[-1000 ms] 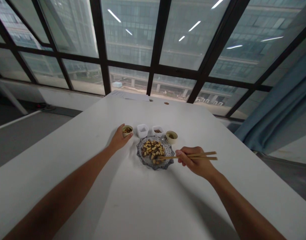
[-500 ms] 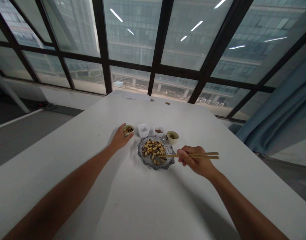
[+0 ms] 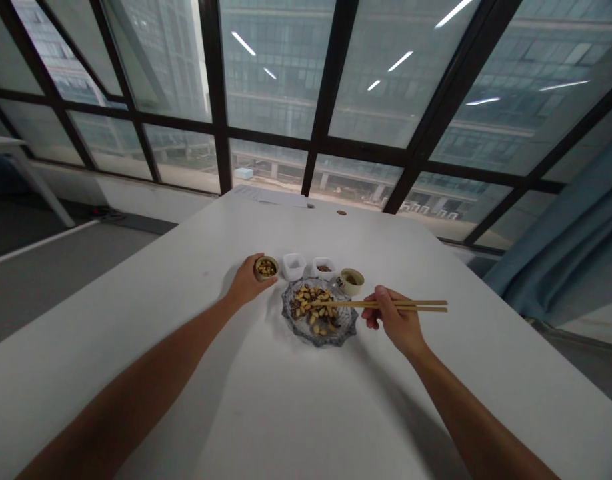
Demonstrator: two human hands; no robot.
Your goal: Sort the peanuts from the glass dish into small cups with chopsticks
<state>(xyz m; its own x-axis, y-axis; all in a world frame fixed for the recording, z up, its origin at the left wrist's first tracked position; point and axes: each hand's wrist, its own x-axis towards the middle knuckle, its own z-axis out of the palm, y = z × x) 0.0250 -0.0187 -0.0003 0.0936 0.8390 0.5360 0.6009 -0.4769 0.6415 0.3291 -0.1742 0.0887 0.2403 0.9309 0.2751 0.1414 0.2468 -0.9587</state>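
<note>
My left hand (image 3: 249, 280) is wrapped round a small round cup (image 3: 267, 269) with yellowish-brown pieces in it. My right hand (image 3: 392, 316) grips a pair of wooden chopsticks (image 3: 421, 305), whose tips lie over the nuts in a scalloped glass dish (image 3: 345, 332). Light nuts (image 3: 311, 294) and darker pieces are mixed in that dish. Behind it, from left to right, stand a white square bowl (image 3: 294, 266), a second white bowl (image 3: 324, 267) with small dark bits, and a pale round cup (image 3: 351, 282) with dark lettering.
The white table (image 3: 286, 413) reaches to a large dark-framed window. Papers (image 3: 283, 199) lie at its far edge, near two round holes in the top. A blue curtain (image 3: 561, 253) hangs at the right; another white table (image 3: 6, 141) stands at the far left.
The camera view has shifted slightly, so the scene sits lower and further right. The chopstick tips have moved up and left over the nuts. My left hand still holds the cup.
</note>
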